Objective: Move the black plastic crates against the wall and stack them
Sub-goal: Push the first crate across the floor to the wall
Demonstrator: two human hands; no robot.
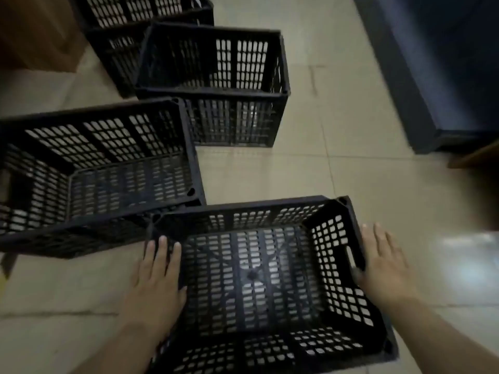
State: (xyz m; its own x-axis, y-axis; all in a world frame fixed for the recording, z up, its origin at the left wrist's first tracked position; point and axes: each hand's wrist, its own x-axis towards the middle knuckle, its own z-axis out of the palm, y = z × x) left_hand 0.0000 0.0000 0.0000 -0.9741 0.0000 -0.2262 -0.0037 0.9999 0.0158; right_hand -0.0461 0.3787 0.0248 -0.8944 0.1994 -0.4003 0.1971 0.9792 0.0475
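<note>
My left hand (156, 276): flat and open against the left wall of the nearest crate (270, 282), fingers spread.
My right hand (383, 265): open on the right wall, by the handle slot; not gripping.
Nearest crate: on the tiled floor (351, 171), between my hands.
Other crates: second crate (100, 174) ahead of my left hand; third crate (216, 85) and fourth crate (140, 20) farther ahead.

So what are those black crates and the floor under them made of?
The nearest crate looks like moulded matte black plastic: thin lattice walls, a cut handle slot. The floor seems glazed pale tile, judging by its grout lines and the light glare.
</note>
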